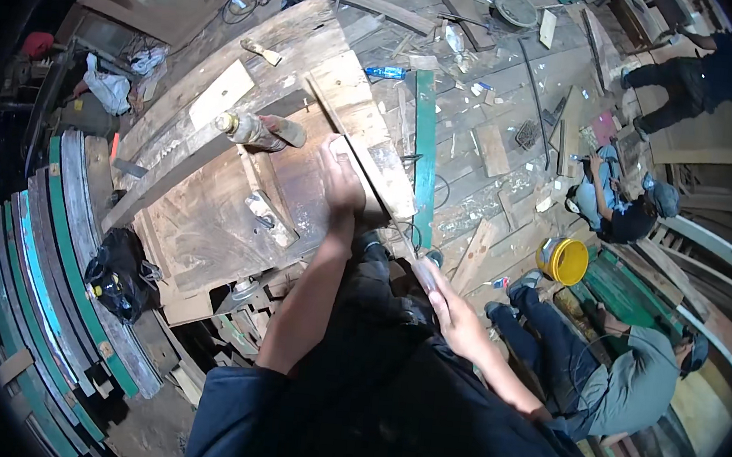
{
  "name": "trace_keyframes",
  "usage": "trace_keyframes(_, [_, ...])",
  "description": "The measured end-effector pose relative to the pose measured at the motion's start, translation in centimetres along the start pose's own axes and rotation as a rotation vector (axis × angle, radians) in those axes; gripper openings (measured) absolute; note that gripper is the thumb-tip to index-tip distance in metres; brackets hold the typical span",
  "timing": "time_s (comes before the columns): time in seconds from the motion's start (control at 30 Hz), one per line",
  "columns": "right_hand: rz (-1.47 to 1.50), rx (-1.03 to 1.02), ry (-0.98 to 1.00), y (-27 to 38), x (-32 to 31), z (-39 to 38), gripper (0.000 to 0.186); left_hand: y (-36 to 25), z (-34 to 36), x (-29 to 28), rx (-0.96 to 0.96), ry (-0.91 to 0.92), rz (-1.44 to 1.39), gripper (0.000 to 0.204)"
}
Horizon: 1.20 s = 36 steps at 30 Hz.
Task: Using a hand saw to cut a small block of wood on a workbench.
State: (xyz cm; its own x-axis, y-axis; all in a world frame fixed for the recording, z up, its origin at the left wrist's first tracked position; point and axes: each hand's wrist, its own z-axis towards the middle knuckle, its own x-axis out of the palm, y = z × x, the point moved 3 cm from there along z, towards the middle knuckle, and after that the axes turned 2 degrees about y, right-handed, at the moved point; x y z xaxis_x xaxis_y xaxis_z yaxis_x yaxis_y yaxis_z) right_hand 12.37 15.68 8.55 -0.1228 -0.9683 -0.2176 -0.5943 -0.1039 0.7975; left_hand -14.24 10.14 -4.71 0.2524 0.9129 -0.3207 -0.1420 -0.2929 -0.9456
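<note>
My left hand (344,181) is closed against a narrow wooden board (331,108) that lies at a slant on the workbench (200,236). My right hand (455,319) grips the grey handle of a thin-bladed tool (423,273). Its narrow blade points up and left toward the board's near end; seen almost edge-on, its exact kind cannot be told. Left of my left hand, a bottle (236,126) with a pale cap rests by a long wooden beam (162,171). A wooden-handled tool (270,216) lies nearer to me.
A green plank (424,146) and wood scraps lie on the plank floor beyond the bench. At right are a yellow bucket (565,261), a person in grey (635,383) and two other people. Stacked boards (58,262) and a black bag (124,273) stand left.
</note>
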Motion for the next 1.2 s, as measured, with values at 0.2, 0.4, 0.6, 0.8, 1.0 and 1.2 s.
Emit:
trace_keyframes(0.2, [0.058,-0.079,0.009,3.3,-0.9,5.4,0.048,-0.1,0.1,-0.3,0.043,-0.055,0.097,0.03])
trace_keyframes(0.4, [-0.002,-0.074,-0.017,1.2,0.5,-0.4,0.048,0.5,0.0,-0.8,0.021,-0.116,0.124,0.029])
trace_keyframes(0.6, [0.051,-0.037,-0.026,0.2,-0.1,-1.6,0.048,-1.0,-0.1,0.2,0.051,-0.062,0.114,0.029])
trace_keyframes(0.8, [0.027,-0.252,-0.056,4.1,-0.3,7.3,0.047,-0.7,0.2,-0.3,0.049,-0.076,0.156,0.03])
trace_keyframes(1.0, [0.054,-0.03,-0.011,-0.1,1.7,-2.5,0.048,-0.3,0.0,-1.4,0.002,-0.058,0.281,0.03])
trace_keyframes(1.2, [0.012,-0.09,-0.065,0.0,1.7,0.2,0.048,-1.4,0.0,-0.4,0.062,-0.043,0.212,0.029])
